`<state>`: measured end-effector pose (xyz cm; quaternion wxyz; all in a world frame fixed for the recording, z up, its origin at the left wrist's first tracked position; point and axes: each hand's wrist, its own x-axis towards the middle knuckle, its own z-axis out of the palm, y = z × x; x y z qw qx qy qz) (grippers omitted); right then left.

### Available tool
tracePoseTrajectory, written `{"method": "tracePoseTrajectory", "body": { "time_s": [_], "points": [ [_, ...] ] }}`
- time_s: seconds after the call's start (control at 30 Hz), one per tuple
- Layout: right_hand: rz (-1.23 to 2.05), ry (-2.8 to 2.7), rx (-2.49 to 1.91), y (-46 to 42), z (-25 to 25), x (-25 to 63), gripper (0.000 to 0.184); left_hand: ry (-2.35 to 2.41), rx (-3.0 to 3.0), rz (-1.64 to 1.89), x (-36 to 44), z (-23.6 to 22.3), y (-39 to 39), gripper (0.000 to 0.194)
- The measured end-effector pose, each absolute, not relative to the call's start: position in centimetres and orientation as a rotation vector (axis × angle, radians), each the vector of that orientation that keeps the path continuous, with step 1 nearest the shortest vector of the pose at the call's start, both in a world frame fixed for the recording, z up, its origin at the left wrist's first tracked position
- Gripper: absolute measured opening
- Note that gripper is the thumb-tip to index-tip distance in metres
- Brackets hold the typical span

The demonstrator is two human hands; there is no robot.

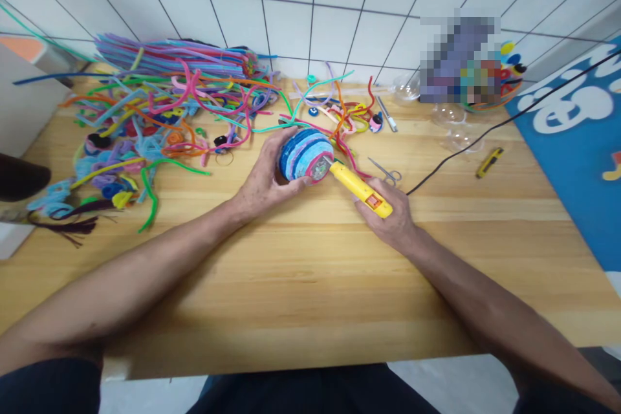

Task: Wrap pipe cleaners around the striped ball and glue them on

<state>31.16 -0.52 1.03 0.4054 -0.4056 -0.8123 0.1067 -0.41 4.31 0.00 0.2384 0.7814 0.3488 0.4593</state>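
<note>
My left hand point(269, 171) is wrapped round a ball covered in striped blue pipe cleaners point(305, 154), with its thumb along the near side. A pink ring circles a bare, greyish, clear-looking patch on the ball's right end. My right hand point(391, 213) grips a yellow hot glue gun point(356, 186). The gun's metal nozzle points left and is at the edge of that patch; whether it touches cannot be told. Its trigger is hidden under my fingers. Behind the ball lie loose pipe cleaners point(347, 118) in red, orange and green.
Tangled pipe cleaners point(121, 116) cover the table's left side, with a bundle point(179, 58) by the wall. Scissors point(385, 171), a pen-like tool point(387, 114), a yellow cutter point(490, 163) and clear plastic domes point(466, 137) lie right. A black cord point(451, 154) crosses there.
</note>
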Motion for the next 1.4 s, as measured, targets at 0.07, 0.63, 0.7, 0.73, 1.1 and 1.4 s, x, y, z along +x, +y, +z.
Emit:
{"method": "tracePoseTrajectory", "body": {
  "time_s": [0.07, 0.63, 0.7, 0.73, 1.1, 1.4],
  "points": [
    [0.251, -2.061, -0.994, -0.44, 1.08, 31.12, 0.011, 0.949, 2.142, 1.255, -0.43, 0.06, 4.29, 0.097],
    [0.204, -2.005, -1.042, -0.90, 1.30, 31.11, 0.009, 0.933, 2.100, 1.280, -0.43, -0.43, 4.26, 0.097],
    [0.219, -2.003, -1.054, -0.94, 1.33, 31.12, 0.009, 0.905, 2.108, 1.304, -0.38, -0.51, 4.34, 0.097],
    [0.230, -2.002, -1.057, -0.96, 1.34, 31.14, 0.009, 0.896, 2.105, 1.315, -0.37, -0.56, 4.38, 0.097],
    [0.236, -2.002, -1.000, -0.84, 1.05, 31.00, 0.010, 0.885, 2.159, 1.295, -0.63, -0.38, 4.56, 0.097],
    [0.233, -2.032, -0.990, -0.79, 1.27, 30.91, 0.012, 0.922, 2.182, 1.278, -0.79, -0.44, 4.45, 0.097]
  ]
}}
